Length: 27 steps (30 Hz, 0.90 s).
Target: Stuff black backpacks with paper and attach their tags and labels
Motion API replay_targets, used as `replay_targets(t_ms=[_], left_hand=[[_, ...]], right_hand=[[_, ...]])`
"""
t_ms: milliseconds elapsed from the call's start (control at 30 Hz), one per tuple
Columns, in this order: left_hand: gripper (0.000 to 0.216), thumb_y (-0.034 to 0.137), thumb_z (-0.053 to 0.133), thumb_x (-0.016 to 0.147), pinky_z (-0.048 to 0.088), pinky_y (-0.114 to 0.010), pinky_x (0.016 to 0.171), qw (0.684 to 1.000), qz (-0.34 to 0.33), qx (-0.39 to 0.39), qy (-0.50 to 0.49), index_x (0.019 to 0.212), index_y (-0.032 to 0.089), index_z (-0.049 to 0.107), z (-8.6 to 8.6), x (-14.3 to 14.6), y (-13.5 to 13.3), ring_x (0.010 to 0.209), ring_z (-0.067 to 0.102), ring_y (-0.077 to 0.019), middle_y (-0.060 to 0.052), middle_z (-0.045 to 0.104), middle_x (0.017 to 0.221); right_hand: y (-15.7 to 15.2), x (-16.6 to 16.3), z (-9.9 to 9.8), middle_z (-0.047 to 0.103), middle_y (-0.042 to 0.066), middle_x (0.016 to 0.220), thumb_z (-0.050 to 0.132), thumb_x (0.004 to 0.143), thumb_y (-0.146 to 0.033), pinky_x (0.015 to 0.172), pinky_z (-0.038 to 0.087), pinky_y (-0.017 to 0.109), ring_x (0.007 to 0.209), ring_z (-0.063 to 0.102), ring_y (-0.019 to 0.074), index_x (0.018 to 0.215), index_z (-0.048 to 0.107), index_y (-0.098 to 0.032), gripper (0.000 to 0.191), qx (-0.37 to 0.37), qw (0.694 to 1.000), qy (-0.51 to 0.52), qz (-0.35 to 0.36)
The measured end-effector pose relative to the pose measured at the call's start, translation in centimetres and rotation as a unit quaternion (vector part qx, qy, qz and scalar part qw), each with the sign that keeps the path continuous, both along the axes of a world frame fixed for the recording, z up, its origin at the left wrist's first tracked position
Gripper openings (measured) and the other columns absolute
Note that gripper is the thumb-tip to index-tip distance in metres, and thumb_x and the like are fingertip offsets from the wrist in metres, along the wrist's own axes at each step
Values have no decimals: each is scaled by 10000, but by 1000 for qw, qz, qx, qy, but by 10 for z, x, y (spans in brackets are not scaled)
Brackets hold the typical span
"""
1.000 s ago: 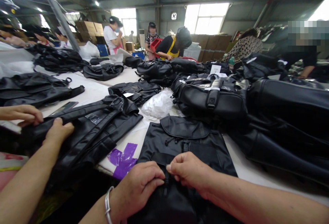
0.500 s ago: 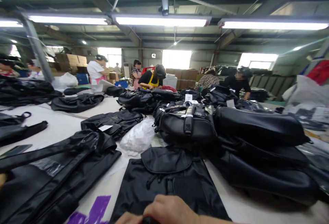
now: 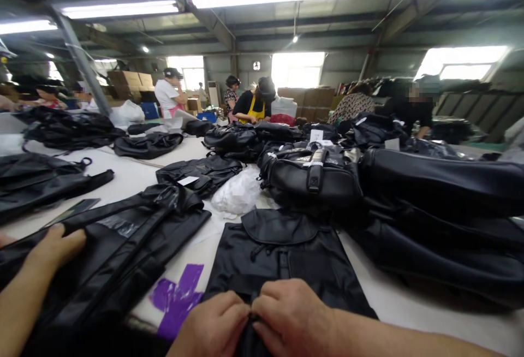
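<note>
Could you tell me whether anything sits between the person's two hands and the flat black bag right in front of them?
Nothing visible does: the left hand and right hand already rest on the flat black bag, knuckles together.

Black backpack point(image 3: 282, 259) — purple tape point(image 3: 177, 299) on a white table point(image 3: 123, 179).
</note>
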<state>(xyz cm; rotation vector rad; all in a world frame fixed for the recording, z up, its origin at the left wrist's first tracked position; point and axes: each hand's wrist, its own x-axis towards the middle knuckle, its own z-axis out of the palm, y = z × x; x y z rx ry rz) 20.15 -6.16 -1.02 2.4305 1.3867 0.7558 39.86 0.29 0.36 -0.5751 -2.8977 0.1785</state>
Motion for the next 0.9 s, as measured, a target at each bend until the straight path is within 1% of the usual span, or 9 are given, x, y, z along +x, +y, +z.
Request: replay_targets(t_ms=[133,300,467,533,633,700,800,833,900], left_hand=[[299,206,358,975,469,-226,673,996,10,-74,-47,853,192,631,9,4,-2,774,585,-153,-48,615,838],[266,227,392,976,473,-238,718,991,32,-109,-73,859,200,630,8,5,-2,798,576,-150,-36,605,861],[184,214,436,955,497,-242,761,988,52,-112,-94,932,209,619,6,5,-2,853,598,-150,-36,613,921],[214,201,429,952,509,-248,838,989,36,-105,-94,1052,223,617,6,6,-1,951,604,-155,-52,616,1042],[280,182,424,938,508,-261,939,995,-3,-90,-49,1109,252,635,8,7,1,1086,592,-170,-55,609,1181],[263,193,455,921,517,-248,949,996,-19,-83,-12,1056,268,668,9,7,2,1101,602,-173,-41,629,1186],[275,254,499,907,525,-236,959,999,16,-50,1,1124,306,660,3,1,2,1129,610,-176,-19,633,1234],[302,292,514,901,519,-252,979,998,52,-38,-3,1175,315,638,-2,-4,2,1158,599,-186,-14,623,1265],[371,397,528,886,503,-308,1017,988,147,-41,-15,1239,310,604,-16,-18,0,1212,571,-217,-12,607,1306]], right_hand=[[-11,8,16,635,25,781,670,822,-377,537,377,288,659,580,180,837,600,-179,210,-16,999,34,23],[-17,-4,10,631,33,740,617,850,-257,499,364,325,585,557,189,830,602,-165,95,75,994,-28,69],[-13,-8,-3,641,41,747,625,835,-575,496,395,303,613,576,195,856,609,-161,415,64,996,-22,66],[-13,-10,-12,624,44,704,629,852,-492,463,377,303,579,562,193,815,599,-158,337,97,993,0,74],[-16,-13,-23,579,26,626,580,849,-198,396,291,288,526,525,175,721,562,-170,132,143,981,62,112],[-18,-12,-22,555,4,596,559,854,-156,370,247,272,506,499,150,670,536,-175,187,108,978,108,140],[-13,5,0,592,-2,673,499,913,-191,446,364,217,569,534,113,733,570,-166,195,-45,971,180,150],[-8,16,10,613,7,724,470,928,-197,533,418,199,625,562,109,799,596,-160,184,-103,965,203,129],[8,45,25,638,26,806,428,955,-214,679,454,210,727,592,125,928,625,-161,206,-177,954,241,0]])
